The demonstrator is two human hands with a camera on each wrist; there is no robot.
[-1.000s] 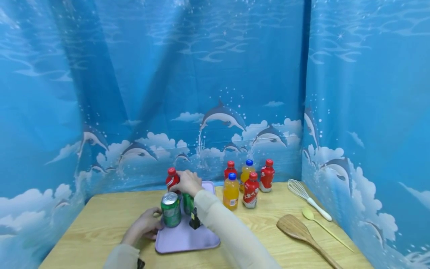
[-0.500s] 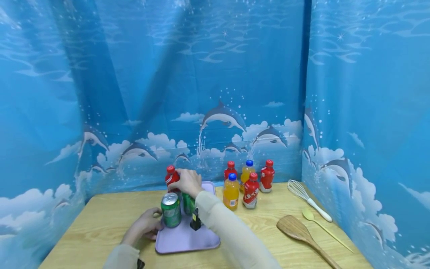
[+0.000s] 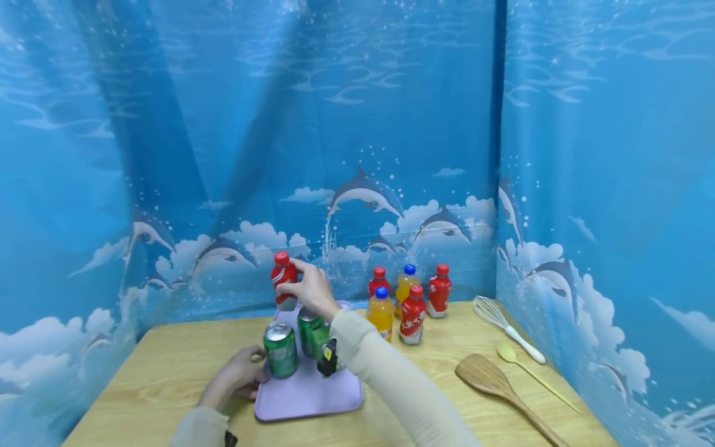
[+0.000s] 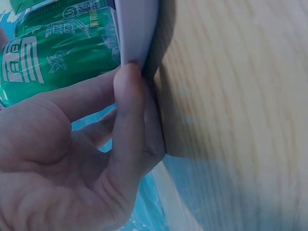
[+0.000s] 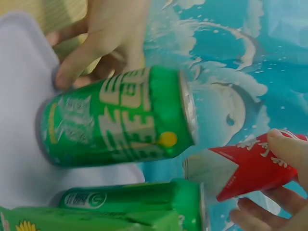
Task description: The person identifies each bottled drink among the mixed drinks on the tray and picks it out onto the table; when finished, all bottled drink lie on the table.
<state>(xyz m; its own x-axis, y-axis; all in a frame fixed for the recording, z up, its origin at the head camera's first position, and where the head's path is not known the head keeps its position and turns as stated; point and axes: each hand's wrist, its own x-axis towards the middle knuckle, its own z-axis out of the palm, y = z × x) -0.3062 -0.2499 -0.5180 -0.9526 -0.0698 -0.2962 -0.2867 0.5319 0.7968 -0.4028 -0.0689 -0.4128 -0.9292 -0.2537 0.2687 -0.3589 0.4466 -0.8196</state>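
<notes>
My right hand (image 3: 313, 288) grips a small red-and-white bottle (image 3: 283, 276) with a red cap, held upright above the far left end of the lilac tray (image 3: 307, 397). In the right wrist view the bottle (image 5: 245, 166) is pinched between thumb and fingers. At the tray's left edge my left hand (image 3: 237, 375) pinches the rim, as the left wrist view shows with the thumb on the rim (image 4: 137, 33). Two green drink cans stand on the tray, a nearer can (image 3: 281, 349) and a farther can (image 3: 307, 329). Beside them is a green carton (image 5: 86, 219), partly hidden by the right wrist.
Right of the tray stand several bottles, among them an orange drink bottle (image 3: 381, 313) and a red bottle (image 3: 413, 315). A whisk (image 3: 508, 329), a yellow spoon (image 3: 536, 375) and a wooden spatula (image 3: 503, 391) lie on the table's right side. A blue dolphin curtain (image 3: 357, 124) hangs behind.
My right hand has lifted the red bottle up from the tray, uncovering more of the farther green can. My left hand stays at the tray's edge. The head view has shifted slightly.
</notes>
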